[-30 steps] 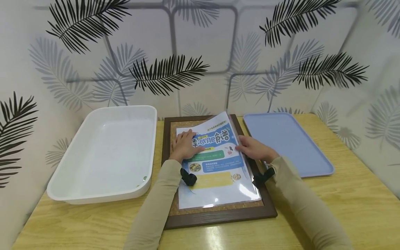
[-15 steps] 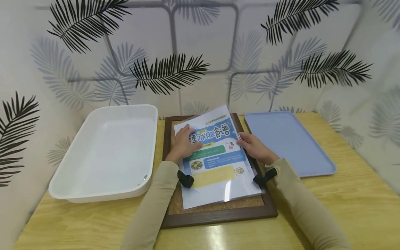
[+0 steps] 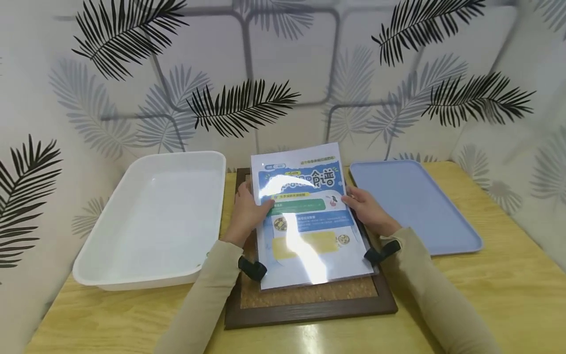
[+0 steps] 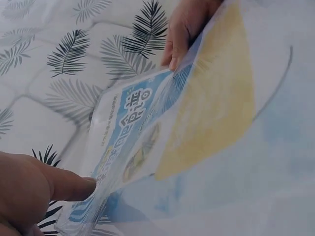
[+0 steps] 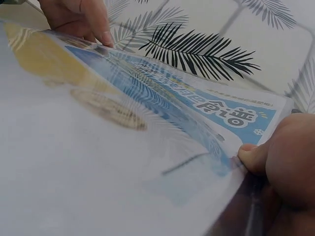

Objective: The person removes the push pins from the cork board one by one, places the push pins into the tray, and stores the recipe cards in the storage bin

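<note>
A glossy laminated poster [image 3: 318, 221], printed with blue, green and yellow blocks and Chinese characters, is raised over a cork board [image 3: 309, 295] with a dark brown frame. My left hand [image 3: 245, 214] pinches its left edge, thumb on the printed face and fingers behind. At the opposite edge my right hand [image 3: 369, 211] grips it the same way. In the right wrist view the right thumb [image 5: 251, 156] presses onto the clear margin, and the sheet [image 5: 123, 182] bows. The left wrist view shows the left thumb [image 4: 74, 187] on the poster [image 4: 211, 108]. Most fingers are hidden behind the sheet.
A large white tub [image 3: 155, 216] stands left of the board. To the right lies a flat light-blue tray [image 3: 411, 206]. Both rest on a yellow wood-grain table [image 3: 499, 290], whose back edge meets a leaf-patterned wall [image 3: 283, 54].
The left hand has shifted from lying over the poster's face to gripping its left edge. The poster has risen and straightened, baring more cork below it. The right hand keeps its grip.
</note>
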